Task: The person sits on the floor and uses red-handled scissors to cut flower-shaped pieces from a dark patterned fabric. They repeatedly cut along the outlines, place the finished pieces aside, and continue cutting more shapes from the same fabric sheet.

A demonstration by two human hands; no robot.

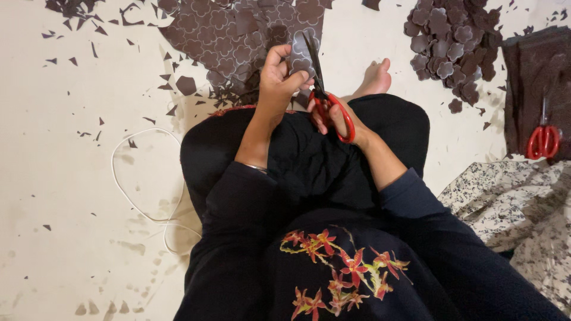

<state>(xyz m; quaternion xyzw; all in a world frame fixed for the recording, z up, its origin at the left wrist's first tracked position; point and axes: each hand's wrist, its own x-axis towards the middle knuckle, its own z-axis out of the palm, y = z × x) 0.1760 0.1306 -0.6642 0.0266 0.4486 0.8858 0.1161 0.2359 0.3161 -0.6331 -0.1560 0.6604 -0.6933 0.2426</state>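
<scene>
Pinching the brown patterned sheet (238,32) in my left hand (279,77), right hand (333,116) clamped on red scissors (327,98); blades could nick my thumb, sitting so close.

- A pale, cream-coloured floor (71,178), worn and stained in patches, fills the scene.
- Small dark brown offcuts (71,59) lie scattered across its upper left.
- A thin white cord (122,184) loops over the floor at left.
- A speckled black-and-white cloth (511,202) lies crumpled at the right edge.
</scene>
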